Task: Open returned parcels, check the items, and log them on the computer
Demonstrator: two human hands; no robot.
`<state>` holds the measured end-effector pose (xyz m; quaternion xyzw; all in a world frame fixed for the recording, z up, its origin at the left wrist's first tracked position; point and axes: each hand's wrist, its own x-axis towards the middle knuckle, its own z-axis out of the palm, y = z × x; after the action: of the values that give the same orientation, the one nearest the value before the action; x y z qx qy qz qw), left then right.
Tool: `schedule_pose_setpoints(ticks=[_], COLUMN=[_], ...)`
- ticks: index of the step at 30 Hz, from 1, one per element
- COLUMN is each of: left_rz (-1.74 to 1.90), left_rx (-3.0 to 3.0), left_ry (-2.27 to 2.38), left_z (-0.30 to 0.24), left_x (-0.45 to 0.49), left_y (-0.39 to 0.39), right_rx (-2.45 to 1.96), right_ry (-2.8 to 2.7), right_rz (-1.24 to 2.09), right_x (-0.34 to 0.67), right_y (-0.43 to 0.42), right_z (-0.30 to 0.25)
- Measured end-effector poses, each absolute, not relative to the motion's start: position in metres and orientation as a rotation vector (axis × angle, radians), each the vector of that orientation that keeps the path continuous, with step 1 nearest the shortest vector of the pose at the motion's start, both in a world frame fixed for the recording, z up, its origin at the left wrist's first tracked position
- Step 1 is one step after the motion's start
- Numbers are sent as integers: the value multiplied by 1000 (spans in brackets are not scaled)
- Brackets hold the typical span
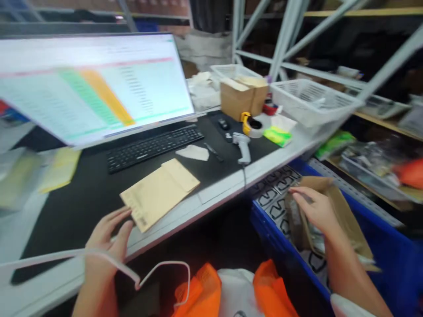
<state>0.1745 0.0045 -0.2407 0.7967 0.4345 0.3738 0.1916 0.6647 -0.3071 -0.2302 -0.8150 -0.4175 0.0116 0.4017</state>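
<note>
My left hand (110, 237) is at the desk's front edge, its thumb and fingers apart. Its fingertips touch the lower left corner of a flat, pale yellow envelope (161, 191), which has small print on it. Over on the right, my right hand (315, 209) has its fingers closed at the rim of an open cardboard box (346, 220). The box sits tilted in a blue bin (271, 233), with clear plastic partly visible inside. White packets with black curved line prints (276, 204) lie in the bin beside the box.
On the desk are a monitor (99, 88), a keyboard (155, 147), a mouse (224, 124), a barcode scanner (243, 147), a pen (214, 152) and a tape roll (254, 127). Behind them stand a carton (243, 99) and a white basket (313, 103). A white cord (109, 259) crosses near my left wrist.
</note>
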Motion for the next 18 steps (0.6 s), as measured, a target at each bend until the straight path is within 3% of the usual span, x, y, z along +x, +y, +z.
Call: schedule_pose_setpoints(ticks=[4, 9, 12, 18], left_rz=[938, 704, 514, 168], left_rx=[2326, 2330, 2363, 2354], left_ry=[1473, 1389, 1274, 1282], left_z=[-249, -252, -240, -221], left_x=[164, 176, 215, 308], left_y=[52, 110, 136, 154], right_rx=[-2152, -2582, -2476, -1757], right_ry=[-1174, -1055, -948, -647], right_rz=[119, 342, 382, 476], right_x=[678, 729, 735, 696], right_y=[-166, -35, -18, -65], right_z=[-228, -238, -245, -230])
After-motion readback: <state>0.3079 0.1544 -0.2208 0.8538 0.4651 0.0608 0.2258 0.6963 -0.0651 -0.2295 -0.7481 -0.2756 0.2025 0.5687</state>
